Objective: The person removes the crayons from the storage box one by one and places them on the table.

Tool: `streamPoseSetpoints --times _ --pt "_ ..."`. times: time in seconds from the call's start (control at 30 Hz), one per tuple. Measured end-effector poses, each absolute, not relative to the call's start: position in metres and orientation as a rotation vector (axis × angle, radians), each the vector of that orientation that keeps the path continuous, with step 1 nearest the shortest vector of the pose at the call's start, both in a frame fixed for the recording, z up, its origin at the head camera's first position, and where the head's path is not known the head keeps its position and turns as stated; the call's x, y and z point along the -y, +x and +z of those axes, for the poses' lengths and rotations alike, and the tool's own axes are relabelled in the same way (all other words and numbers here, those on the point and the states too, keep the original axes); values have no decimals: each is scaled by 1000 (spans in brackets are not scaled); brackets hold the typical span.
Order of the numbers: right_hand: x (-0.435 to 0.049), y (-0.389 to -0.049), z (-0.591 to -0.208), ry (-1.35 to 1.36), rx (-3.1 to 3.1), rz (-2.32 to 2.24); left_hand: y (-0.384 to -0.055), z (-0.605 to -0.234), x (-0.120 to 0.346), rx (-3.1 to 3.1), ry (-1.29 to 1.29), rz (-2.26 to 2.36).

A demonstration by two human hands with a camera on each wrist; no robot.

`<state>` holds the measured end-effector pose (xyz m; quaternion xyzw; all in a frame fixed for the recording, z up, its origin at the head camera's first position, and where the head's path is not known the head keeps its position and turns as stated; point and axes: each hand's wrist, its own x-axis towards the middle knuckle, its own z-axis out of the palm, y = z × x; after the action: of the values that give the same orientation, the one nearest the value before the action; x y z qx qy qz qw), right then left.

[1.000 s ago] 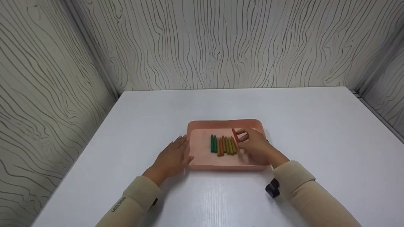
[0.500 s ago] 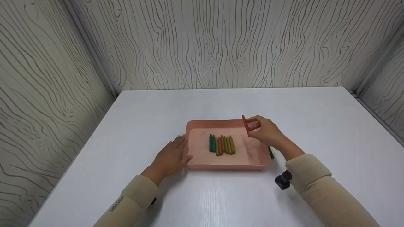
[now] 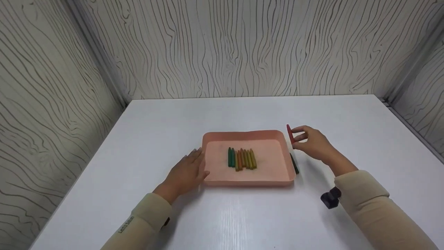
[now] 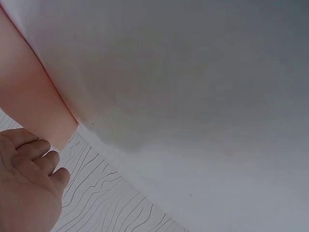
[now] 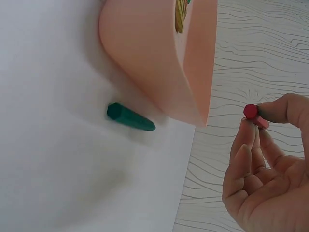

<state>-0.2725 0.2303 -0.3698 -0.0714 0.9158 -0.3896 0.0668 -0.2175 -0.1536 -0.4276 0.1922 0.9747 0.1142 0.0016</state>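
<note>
Head view: moderate, diffuse light, apparently from above. Pale streaky glare on the white tabletop [image 3: 229, 215], bottom centre. Soft shadows beneath left sleeve [image 3: 152, 210] and right sleeve [image 3: 378, 208]. Back wall [image 3: 222, 48] greyish; left side panel [image 3: 45, 111] yellower. Sleeve lettering [image 3: 126, 224] too soft to read fully. Left wrist view: hazy, low contrast; broad grey shadow over tabletop, paler toward bottom. Right wrist view: clearer; soft-edged shade beside pink tray [image 5: 140, 53] and green crayon [image 5: 130, 117]; red crayon [image 5: 251, 112] end crisp.

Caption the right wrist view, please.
Right grip pinches a red hexagonal crayon; a green hexagonal crayon lies beside a pink rounded-corner tray.
</note>
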Motion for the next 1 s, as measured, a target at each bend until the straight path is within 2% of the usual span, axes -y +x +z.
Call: streamPoseSetpoints --times 1.0 --pt "-259 -258 -423 -91 -2695 -1083 -217 -429 154 -3060 594 375"
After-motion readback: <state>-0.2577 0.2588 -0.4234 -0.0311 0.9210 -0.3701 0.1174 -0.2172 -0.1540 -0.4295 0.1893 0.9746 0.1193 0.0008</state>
